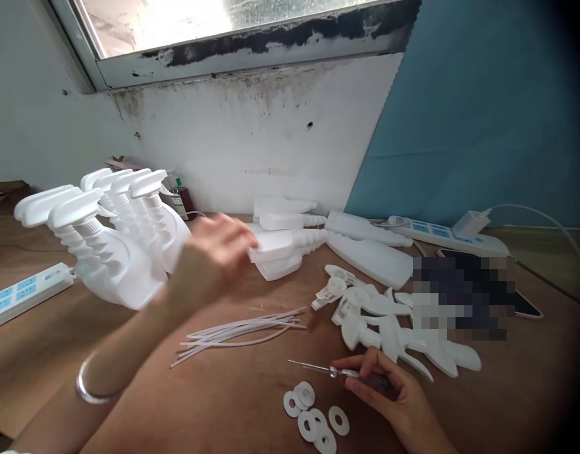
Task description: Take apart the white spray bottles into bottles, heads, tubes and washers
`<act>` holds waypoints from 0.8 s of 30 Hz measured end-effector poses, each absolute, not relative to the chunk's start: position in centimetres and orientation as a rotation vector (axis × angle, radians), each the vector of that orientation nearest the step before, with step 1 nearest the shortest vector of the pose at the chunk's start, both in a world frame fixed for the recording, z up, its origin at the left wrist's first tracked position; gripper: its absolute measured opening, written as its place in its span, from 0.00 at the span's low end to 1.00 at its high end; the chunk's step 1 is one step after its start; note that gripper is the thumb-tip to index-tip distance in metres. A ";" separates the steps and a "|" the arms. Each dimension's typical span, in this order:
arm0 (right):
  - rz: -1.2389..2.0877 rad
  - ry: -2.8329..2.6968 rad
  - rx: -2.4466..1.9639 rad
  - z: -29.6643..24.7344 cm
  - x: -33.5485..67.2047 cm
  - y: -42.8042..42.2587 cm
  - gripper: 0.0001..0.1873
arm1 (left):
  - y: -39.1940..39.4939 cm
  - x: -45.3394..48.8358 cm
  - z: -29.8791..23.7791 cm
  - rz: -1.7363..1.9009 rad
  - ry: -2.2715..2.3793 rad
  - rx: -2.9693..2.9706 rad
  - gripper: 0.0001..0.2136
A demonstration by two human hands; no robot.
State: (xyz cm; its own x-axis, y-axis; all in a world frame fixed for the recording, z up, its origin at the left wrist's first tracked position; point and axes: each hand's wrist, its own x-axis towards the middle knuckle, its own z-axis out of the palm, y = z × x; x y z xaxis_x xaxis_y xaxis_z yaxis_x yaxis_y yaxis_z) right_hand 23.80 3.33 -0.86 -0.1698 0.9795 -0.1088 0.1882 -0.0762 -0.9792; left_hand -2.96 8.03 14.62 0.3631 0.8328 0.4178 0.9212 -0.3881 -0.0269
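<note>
My right hand [389,391] grips a small screwdriver [337,372], its thin shaft pointing left above the table. Blurred by motion, my left hand [219,252] reaches to the near end of a white plastic bottle [275,243] lying on its side; whether the fingers hold it I cannot tell. Flat white ring washers [309,425] lie just left of my right hand. Behind that hand is a heap of white spray trigger heads [365,315]. Several thin white tubes [237,333] lie in a loose bundle between my hands.
Several assembled white spray bottles [115,258] stand at the left. More empty-looking white bottles [375,252] lie near the wall. Power strips sit at left [29,293] and right [446,233]. A dark flat device [526,306], partly pixelated, rests at the right.
</note>
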 end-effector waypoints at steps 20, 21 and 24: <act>1.158 -1.681 -1.294 -1.1 23.6 3.0 0.05 | 11.3 -9.1 18.7 -0.063 -2.083 -1.629 0.19; 1.136 -1.712 -1.292 -1.0 23.6 3.0 0.04 | 10.8 -9.0 18.8 -0.117 -2.068 -1.611 0.19; 0.960 -1.784 -1.256 -1.1 23.9 2.7 0.04 | 8.9 -8.8 19.5 -0.392 -2.010 -1.530 0.20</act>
State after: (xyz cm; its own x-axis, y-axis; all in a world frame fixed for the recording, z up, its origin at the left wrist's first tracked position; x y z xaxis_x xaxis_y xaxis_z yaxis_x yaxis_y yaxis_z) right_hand 23.87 2.65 -1.12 -0.2474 0.9575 0.1481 0.4039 0.2408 -0.8825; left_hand -8.77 8.92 19.47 -0.1768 0.7783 0.6025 0.9476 0.3000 -0.1095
